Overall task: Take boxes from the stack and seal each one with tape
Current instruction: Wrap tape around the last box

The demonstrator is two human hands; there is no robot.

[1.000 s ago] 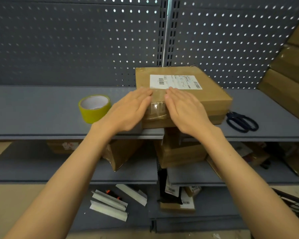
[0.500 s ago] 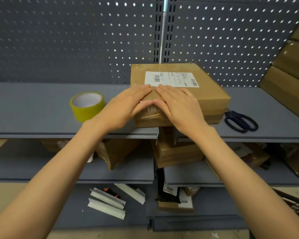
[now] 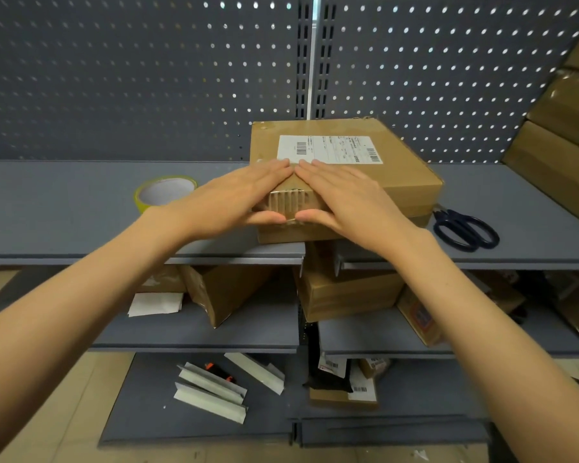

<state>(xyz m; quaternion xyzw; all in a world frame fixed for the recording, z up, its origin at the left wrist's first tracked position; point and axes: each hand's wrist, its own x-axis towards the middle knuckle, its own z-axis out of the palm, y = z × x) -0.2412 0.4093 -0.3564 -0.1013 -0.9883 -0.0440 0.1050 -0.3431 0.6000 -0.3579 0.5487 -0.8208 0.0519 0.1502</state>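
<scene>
Grey shelf (image 3: 64,208) — left hand (image 3: 228,202), right hand (image 3: 351,202) flat, fingers together, smoothing tape (image 3: 288,200) over box (image 3: 395,182) edge; probably needing scissors (image 3: 465,230) next.

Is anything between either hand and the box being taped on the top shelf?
Nothing visible. The left hand and right hand both lie flat on the box, pressing clear tape over its near edge.

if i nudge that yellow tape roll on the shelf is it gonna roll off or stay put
Probably stays put: the yellow tape roll lies flat on the shelf, its open core facing up, so a nudge should slide it rather than roll it. It looks like a stiff ring, likely light. Stood on edge, it could roll off the shelf's lipless front.
</scene>
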